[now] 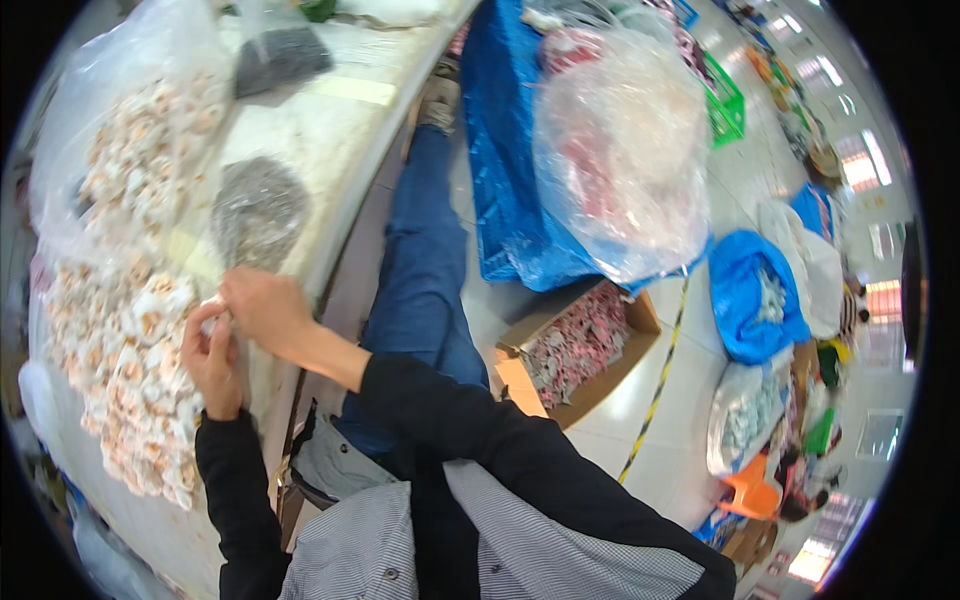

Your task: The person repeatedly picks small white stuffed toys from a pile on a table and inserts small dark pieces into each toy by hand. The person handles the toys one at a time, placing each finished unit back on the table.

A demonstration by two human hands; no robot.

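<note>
My left hand (212, 365) and my right hand (262, 308) meet over the white table, beside a heap of small white pieces with orange-brown middles (135, 385). Fingertips of both hands are pinched together around a small whitish piece (213, 302), mostly hidden by the fingers. Just beyond my right hand lies a clear plastic bag of small greyish bits (260, 205). At the upper left, a large clear bag (150, 130) holds more of the white and orange-brown pieces, next to the heap.
Farther along the white table (345, 150) sits a bag of dark bits (285, 60). Right of my legs stands a cardboard box of pink and grey pieces (585, 345). Beyond it are a filled clear bag on blue sheeting (505, 200), blue sacks (740, 300) and an orange stool (750, 490).
</note>
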